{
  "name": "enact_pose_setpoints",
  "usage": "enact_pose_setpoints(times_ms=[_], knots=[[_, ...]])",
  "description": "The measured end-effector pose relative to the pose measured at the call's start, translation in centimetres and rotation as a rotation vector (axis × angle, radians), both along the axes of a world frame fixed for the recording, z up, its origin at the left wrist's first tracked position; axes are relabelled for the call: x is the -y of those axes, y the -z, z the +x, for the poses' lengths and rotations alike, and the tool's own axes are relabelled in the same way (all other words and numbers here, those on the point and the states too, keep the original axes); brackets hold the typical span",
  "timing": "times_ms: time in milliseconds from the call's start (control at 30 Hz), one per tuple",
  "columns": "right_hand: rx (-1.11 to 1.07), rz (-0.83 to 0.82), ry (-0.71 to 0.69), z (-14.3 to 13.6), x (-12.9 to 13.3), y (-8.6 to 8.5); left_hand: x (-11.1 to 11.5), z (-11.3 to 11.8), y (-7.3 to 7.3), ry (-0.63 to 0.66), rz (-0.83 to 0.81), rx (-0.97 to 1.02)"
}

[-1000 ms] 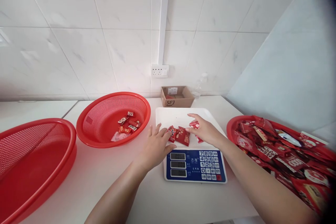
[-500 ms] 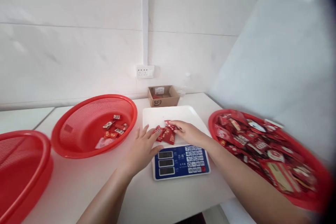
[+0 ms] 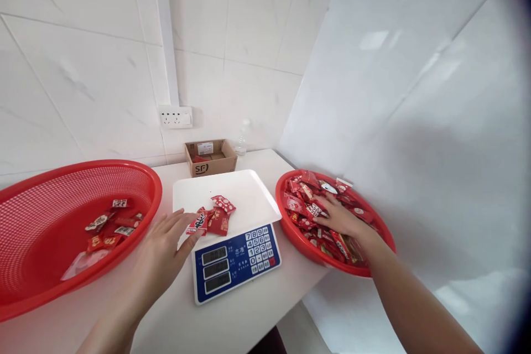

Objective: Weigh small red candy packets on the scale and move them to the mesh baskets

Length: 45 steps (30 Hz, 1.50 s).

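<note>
A few red snack packets point(image 3: 219, 220) lie on the white pan point(image 3: 249, 199) of a digital scale with a blue keypad panel point(image 3: 239, 257). My left hand point(image 3: 168, 246) is at the pan's left edge, thumb and fingers apart, fingertips by the leftmost packet point(image 3: 198, 222); whether they touch it I cannot tell. Over on the right, my right hand point(image 3: 341, 217) reaches into a red basin point(image 3: 390, 238) heaped with wrapped snacks point(image 3: 298, 204). Its fingers are spread over the packets, and nothing is visibly gripped.
To the left stands a large red mesh basket point(image 3: 37, 191) with several small packets point(image 3: 108, 229) inside. Behind the scale are an open cardboard box point(image 3: 213, 167) and a clear plastic bottle point(image 3: 241, 141). A wall point(image 3: 398, 121) rises close beside the right basin.
My right hand has left the packets on the scale and moved right into the full basin. The view has turned right. My left hand stays by the pan.
</note>
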State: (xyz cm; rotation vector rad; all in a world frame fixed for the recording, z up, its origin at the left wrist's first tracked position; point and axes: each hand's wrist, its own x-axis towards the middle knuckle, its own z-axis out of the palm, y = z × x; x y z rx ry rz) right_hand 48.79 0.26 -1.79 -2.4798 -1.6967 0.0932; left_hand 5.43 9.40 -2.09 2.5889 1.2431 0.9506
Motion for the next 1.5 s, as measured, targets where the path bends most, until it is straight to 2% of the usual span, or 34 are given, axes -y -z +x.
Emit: enact_pose_setpoints(times_ms=[133, 267, 533, 867, 1100, 1200, 1300, 1367, 1500], knots=[[-0.055, 0.016, -0.030, 0.0, -0.4, 1.1, -0.2, 0.2, 0.6, 0.001, 0.003, -0.019], [-0.121, 0.109, -0.055, -0.2, -1.1, 0.7, -0.4, 0.0, 0.7, -0.020, 0.042, -0.008], [-0.180, 0.371, 0.123, 1.2, -1.7, -0.8, -0.4, -0.5, 0.3, -0.042, 0.042, -0.023], [-0.215, 0.416, 0.141, -0.9, -1.4, -3.5, -0.3, -0.8, 0.1, -0.051, 0.028, -0.030], [-0.212, 0.426, 0.143, -2.1, -2.1, -3.6, -0.3, -1.1, 0.0, -0.059, 0.039, -0.024], [-0.254, 0.419, 0.087, -3.9, -2.2, -3.4, -0.3, -1.1, 0.0, -0.046, 0.036, -0.016], [-0.322, 0.409, -0.064, -7.3, -3.1, -3.3, 0.0, -0.8, 0.1, -0.013, -0.001, -0.039], [-0.345, 0.310, -0.171, -10.1, -4.1, -3.3, 0.3, -0.5, 0.2, 0.034, -0.052, -0.123], [-0.368, -0.012, -0.397, -15.0, -6.8, -3.1, 0.9, 0.3, 0.2, 0.140, -0.218, -0.319]])
